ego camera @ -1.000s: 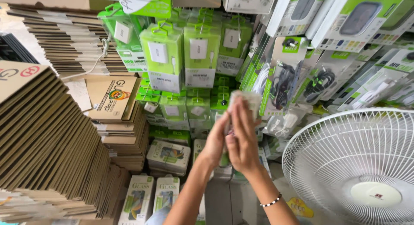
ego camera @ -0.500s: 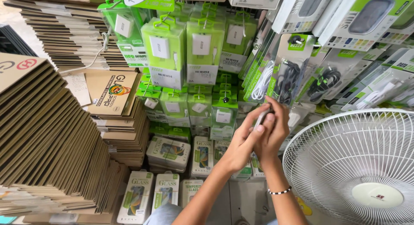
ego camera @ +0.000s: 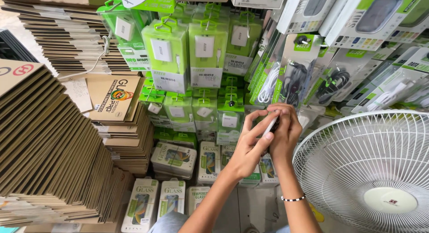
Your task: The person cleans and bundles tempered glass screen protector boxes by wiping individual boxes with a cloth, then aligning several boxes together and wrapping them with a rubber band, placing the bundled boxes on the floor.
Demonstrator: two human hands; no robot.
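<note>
Both hands closed together on one small flat item (ego camera: 271, 124), pale and thin, pinched at chest-high centre of the scene. Left hand (ego camera: 247, 148) under and left of it, thumb and fingers narrow against its lower edge. Right hand (ego camera: 286, 130) over its right side, fingers curled down across it, a beaded bracelet (ego camera: 292, 198) white and black on that wrist. Too much covered to tell what kind of item.

Far behind the hands, hanging green charger packs (ego camera: 185, 50) in rows, each with a white plug behind clear plastic. Right of those, cable packs (ego camera: 295, 76) with black and white coils, tilted, just beyond the fingertips. Higher right, larger white and green boxes (ego camera: 375, 14) leaning outward.

Near and below the hands, flat screen-glass packets (ego camera: 174, 157) lying in loose piles, more standing on end near the bottom edge. Left side filled by tall stacks of brown cardboard sleeves (ego camera: 49, 143), fanned and slanting. Right near corner taken by a white fan (ego camera: 375, 170), round wire guard facing up, close beside the right forearm.
</note>
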